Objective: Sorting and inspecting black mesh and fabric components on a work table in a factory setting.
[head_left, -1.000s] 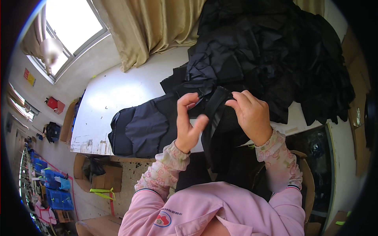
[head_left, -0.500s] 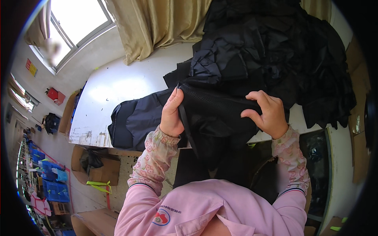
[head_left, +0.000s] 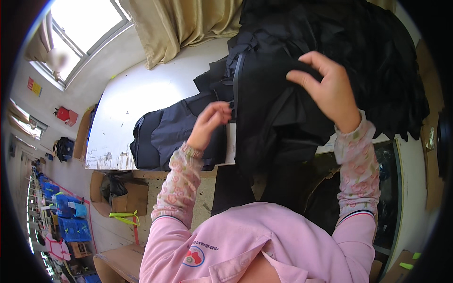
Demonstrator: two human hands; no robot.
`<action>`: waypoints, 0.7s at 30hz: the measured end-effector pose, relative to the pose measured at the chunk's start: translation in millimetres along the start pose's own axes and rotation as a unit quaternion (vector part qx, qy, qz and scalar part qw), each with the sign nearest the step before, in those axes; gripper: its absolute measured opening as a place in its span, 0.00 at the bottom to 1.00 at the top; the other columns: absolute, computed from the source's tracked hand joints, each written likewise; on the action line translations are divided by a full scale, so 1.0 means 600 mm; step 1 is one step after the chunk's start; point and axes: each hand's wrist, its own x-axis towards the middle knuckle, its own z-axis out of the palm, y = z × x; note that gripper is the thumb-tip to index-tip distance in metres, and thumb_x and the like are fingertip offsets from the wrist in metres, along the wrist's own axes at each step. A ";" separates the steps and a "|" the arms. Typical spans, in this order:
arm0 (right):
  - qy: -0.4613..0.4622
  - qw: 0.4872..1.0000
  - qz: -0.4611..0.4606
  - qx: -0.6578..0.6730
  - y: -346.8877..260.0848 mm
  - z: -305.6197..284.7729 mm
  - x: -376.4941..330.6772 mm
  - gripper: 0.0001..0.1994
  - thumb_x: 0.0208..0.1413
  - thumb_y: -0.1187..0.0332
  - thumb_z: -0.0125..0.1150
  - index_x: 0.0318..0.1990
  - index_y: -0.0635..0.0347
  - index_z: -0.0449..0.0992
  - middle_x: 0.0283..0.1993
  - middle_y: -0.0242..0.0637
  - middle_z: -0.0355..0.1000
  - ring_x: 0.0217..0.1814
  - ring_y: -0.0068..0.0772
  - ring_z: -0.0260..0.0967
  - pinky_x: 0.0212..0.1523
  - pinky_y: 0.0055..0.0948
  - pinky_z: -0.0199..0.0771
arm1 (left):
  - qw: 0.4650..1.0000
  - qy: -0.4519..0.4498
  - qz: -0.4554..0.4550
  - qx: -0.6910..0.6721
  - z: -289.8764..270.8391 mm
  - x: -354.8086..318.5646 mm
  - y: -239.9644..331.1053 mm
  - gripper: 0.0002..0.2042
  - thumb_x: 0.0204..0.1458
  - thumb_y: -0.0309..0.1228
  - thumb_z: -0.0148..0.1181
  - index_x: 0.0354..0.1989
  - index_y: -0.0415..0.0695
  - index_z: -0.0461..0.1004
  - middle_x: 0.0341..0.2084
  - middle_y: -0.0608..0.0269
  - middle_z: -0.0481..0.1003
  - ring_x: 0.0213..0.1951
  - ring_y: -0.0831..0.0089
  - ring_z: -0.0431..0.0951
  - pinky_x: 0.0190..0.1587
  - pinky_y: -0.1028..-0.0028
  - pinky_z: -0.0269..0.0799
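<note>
A black fabric panel (head_left: 264,94) with a narrow grey-edged border hangs over the table's front edge. My right hand (head_left: 328,87) is over its upper right part, thumb and forefinger spread wide with black cloth showing between them; its other fingers are hidden. My left hand (head_left: 210,125) is left of the panel's border, blurred by motion, with its fingers curled. The fingertips come close to the dark cloth, but whether they grip any is unclear. Below and left of that hand lies a flat dark grey-and-black fabric piece (head_left: 170,129) on the table.
A large heap of black fabric (head_left: 368,61) covers the back right of the white table (head_left: 118,113). Beige curtains (head_left: 184,21) hang behind. Under the table's left side stands an open cardboard box (head_left: 132,200) with a black bag. Blue crates (head_left: 73,228) stand farther left.
My left hand has come off the panel's edge and curled. My right hand has moved up and right. The panel has swung up and rightward, baring more of the flat piece at left.
</note>
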 end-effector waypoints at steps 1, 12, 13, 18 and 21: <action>-0.002 0.999 0.014 0.034 0.009 -0.010 0.011 0.12 0.48 0.66 0.70 0.33 0.65 0.76 0.24 0.38 0.73 0.24 0.24 0.67 0.28 0.24 0.66 | 0.992 -0.089 -0.054 -0.068 -0.016 -0.038 -0.032 0.27 0.57 0.39 0.59 0.63 0.43 0.60 0.48 0.66 0.70 0.46 0.80 0.69 0.50 0.76 0.65; 0.006 0.936 0.143 0.322 -0.025 -0.012 0.051 0.10 0.58 0.63 0.63 0.34 0.61 0.78 0.28 0.19 0.68 0.30 0.09 0.59 0.33 0.16 0.59 | 0.925 -0.028 -0.107 -0.365 0.114 -0.146 -0.179 0.38 0.54 0.50 0.60 0.69 0.54 0.48 0.64 0.53 0.60 0.63 0.59 0.62 0.63 0.58 0.59; 0.004 0.936 0.141 0.322 -0.025 -0.011 0.051 0.10 0.58 0.63 0.63 0.34 0.61 0.78 0.28 0.19 0.68 0.30 0.09 0.59 0.33 0.16 0.59 | 0.926 0.021 -0.115 -0.358 0.115 -0.133 -0.176 0.33 0.57 0.48 0.57 0.67 0.49 0.53 0.62 0.55 0.63 0.61 0.61 0.65 0.63 0.59 0.60; -0.023 0.959 0.159 0.232 0.021 0.035 0.015 0.14 0.57 0.58 0.63 0.31 0.62 0.73 0.26 0.27 0.71 0.25 0.19 0.60 0.30 0.23 0.63 | 0.879 0.059 -0.191 -0.434 0.151 -0.067 -0.107 0.22 0.62 0.43 0.49 0.55 0.38 0.68 0.51 0.54 0.74 0.53 0.62 0.74 0.60 0.62 0.65; -0.048 0.992 0.112 -0.042 0.091 0.130 -0.064 0.20 0.54 0.51 0.63 0.37 0.62 0.71 0.29 0.47 0.74 0.30 0.47 0.71 0.33 0.37 0.71 | 0.841 -0.064 -0.236 -0.483 0.166 -0.059 -0.052 0.23 0.62 0.46 0.47 0.47 0.33 0.74 0.40 0.52 0.78 0.40 0.63 0.79 0.46 0.69 0.75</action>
